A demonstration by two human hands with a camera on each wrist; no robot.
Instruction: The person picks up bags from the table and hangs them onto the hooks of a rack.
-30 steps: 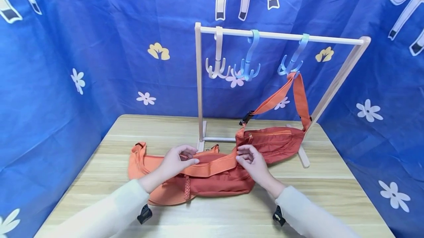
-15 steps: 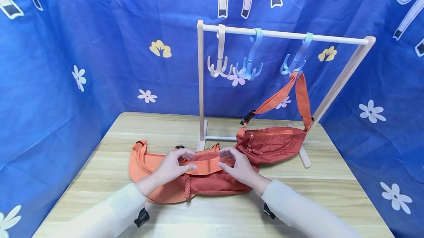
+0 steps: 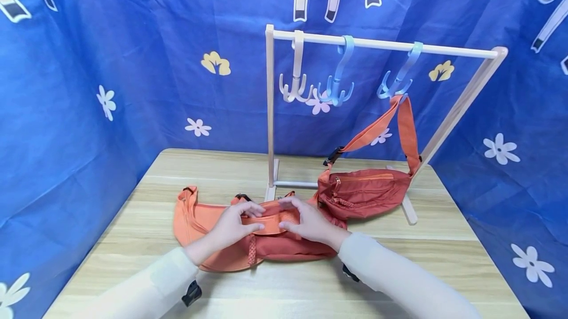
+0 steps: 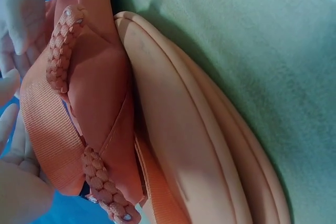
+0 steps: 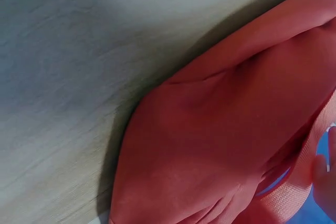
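A rust-red bag (image 3: 293, 252) lies at the front of the wooden table, with braided pulls (image 4: 63, 51) on it. Its wide orange webbing strap (image 4: 52, 135) arches above the bag body. My left hand (image 3: 235, 225) holds the strap, fingers curled behind and thumb in front. Close beside it, my right hand (image 3: 308, 223) holds the same strap in a similar curl; in the right wrist view only part of this hand shows at the right edge. Partly under the red bag lies a light-orange, curved item with piped edges (image 4: 173, 108).
Behind stands a wooden rack (image 3: 269, 112) with a white hook (image 3: 296, 82) and two blue hooks (image 3: 339, 77) on its bar. From the right blue hook hangs another red bag (image 3: 368, 191) by its orange strap, its body reaching down to the table. Blue patterned cloth (image 3: 142, 62) surrounds the table.
My right hand has moved left along the strap, closer to my left hand. The left hand has barely moved. The head view has shifted slightly.
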